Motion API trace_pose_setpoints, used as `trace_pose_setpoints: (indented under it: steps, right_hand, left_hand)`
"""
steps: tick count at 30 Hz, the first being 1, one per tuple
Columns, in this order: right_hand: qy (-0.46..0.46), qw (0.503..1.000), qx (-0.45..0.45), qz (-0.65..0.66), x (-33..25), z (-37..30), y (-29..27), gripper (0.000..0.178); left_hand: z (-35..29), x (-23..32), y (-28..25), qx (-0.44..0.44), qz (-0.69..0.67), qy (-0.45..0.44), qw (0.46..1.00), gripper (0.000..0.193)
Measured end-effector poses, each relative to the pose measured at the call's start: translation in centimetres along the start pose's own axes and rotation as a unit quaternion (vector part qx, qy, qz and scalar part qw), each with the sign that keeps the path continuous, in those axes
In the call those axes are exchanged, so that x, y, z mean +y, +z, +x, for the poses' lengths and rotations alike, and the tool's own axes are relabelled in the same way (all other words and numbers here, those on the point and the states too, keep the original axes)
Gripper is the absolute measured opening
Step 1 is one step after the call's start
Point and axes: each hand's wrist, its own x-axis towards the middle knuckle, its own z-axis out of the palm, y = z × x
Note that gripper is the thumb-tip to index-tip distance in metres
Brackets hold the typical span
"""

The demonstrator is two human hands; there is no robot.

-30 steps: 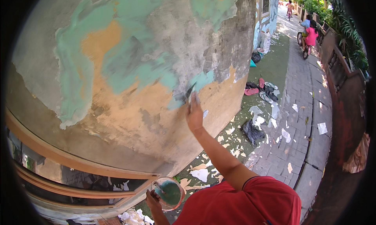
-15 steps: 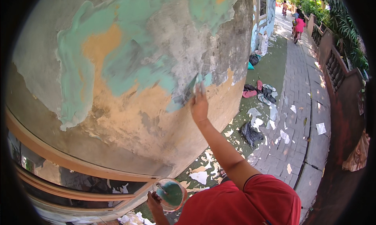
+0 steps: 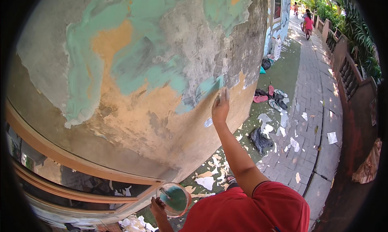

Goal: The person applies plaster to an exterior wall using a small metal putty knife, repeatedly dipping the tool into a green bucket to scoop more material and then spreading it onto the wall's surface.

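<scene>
My right hand (image 3: 220, 107) is raised to the wall, its fingers closed around a putty knife (image 3: 221, 82). Green filler coats the thin blade, and the fingers hide most of its handle. The blade lies against the wall (image 3: 226, 50) at the right end of a fresh green streak. Below, my left hand (image 3: 158, 207) grips the side of a round, pinkish bucket (image 3: 188, 200) with green filler inside. Green patches, bare grey plaster and tan old paint cover the wall around my right hand.
Paint flakes (image 3: 206, 182) litter the ground along the wall. Beside them lie a black plastic bag (image 3: 260, 140) and several sandals (image 3: 277, 100). A window frame (image 3: 81, 162) runs at lower left. Farther up the paved path (image 3: 309, 90), people ride bicycles (image 3: 308, 32).
My right hand has moved right and slightly down along the wall, leaving a green streak behind the blade. My left hand still holds the bucket. The cyclists are farther away.
</scene>
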Motion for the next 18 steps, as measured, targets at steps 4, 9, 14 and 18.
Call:
trace_pose_setpoints:
  steps: [4, 9, 14, 18]
  right_hand:
    - [0.008, 0.991, -0.085, 0.101, -5.8, -3.9, 2.1, 0.053]
    - [-0.054, 0.973, -0.162, 0.157, -10.6, -8.9, -1.5, 0.049]
    - [-0.024, 0.992, -0.075, 0.098, -6.0, -5.1, -3.6, 0.039]
    - [0.027, 1.000, -0.013, 0.008, 0.3, -1.6, -0.7, 0.038]
  left_hand:
    - [0.0, 0.3, 0.0, 0.001, 0.018, -0.004, 1.000, 0.040]
    - [-0.1, 0.4, -0.5, 0.012, 0.020, -0.001, 1.000, 0.041]
    - [-0.3, 0.1, -1.3, 0.013, 0.002, 0.005, 1.000, 0.041]
    - [0.2, -0.4, -1.3, 0.006, -0.002, -0.001, 1.000, 0.041]
